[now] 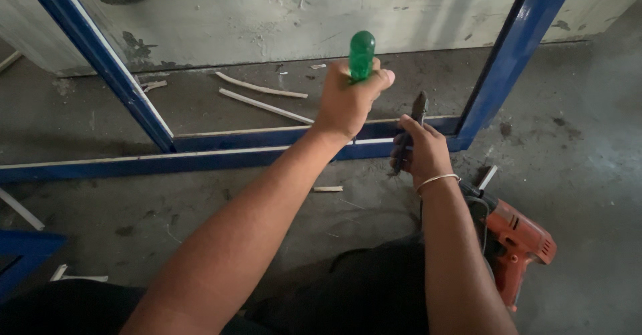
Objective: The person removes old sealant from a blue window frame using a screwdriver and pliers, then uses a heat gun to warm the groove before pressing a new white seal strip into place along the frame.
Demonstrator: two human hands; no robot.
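Note:
My left hand (349,101) is closed around a screwdriver with a green translucent handle (362,54), held upright over the bottom rail of a blue metal frame (241,149). Its shaft is hidden behind the hand. My right hand (422,151), with a thin bangle on the wrist, grips dark pliers (411,124) right beside the left hand, near the frame's lower right corner. Both hands are close together above the rail.
An orange power drill (518,245) lies on the concrete floor by my right forearm. White strips (264,97) lie on the floor behind the frame. A stained wall (301,7) stands beyond. Another blue frame piece (23,251) sits at the left edge.

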